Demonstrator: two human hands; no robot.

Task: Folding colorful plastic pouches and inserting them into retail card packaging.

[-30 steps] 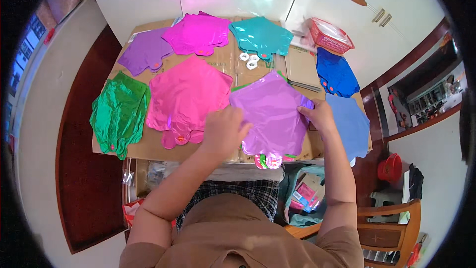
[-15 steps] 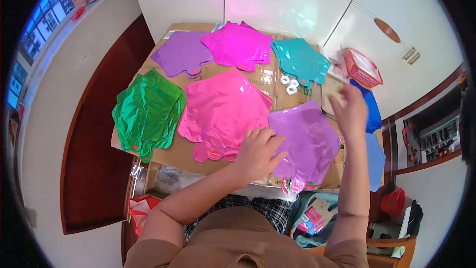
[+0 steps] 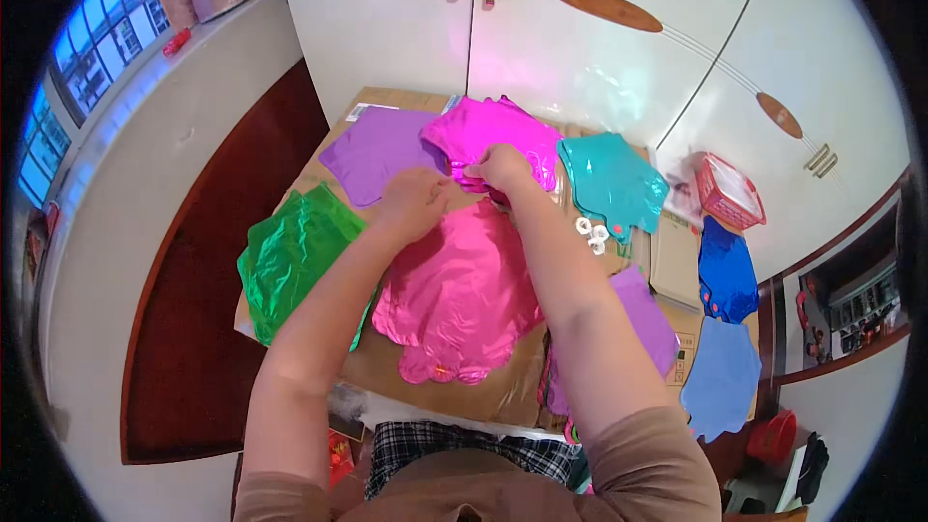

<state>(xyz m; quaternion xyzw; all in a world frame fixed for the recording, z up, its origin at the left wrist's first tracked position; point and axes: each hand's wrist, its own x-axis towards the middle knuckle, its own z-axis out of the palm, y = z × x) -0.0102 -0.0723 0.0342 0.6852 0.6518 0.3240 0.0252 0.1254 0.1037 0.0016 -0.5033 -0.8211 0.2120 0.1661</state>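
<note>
Flat foil balloons lie spread on a cardboard-covered table (image 3: pixel 464 382). My right hand (image 3: pixel 500 167) pinches the near edge of the magenta foil balloon (image 3: pixel 493 130) at the far side. My left hand (image 3: pixel 414 203) rests just left of it, over the gap between the purple foil balloon (image 3: pixel 372 150) and the big pink foil balloon (image 3: pixel 454 295); whether it grips anything I cannot tell. A green foil balloon (image 3: pixel 295 256) lies to the left. My right forearm covers part of a light purple foil balloon (image 3: pixel 650 319).
A teal foil balloon (image 3: pixel 611 179) lies at the far right, with small white rings (image 3: pixel 593 235) beside it. Two blue foil balloons (image 3: pixel 725 275) and a red basket (image 3: pixel 727 195) sit further right. White cupboard doors (image 3: pixel 541 29) stand behind the table.
Both hands have left the light purple balloon near me and reached forward to the far side; my right hand now pinches the magenta balloon. The view has tilted upward.
</note>
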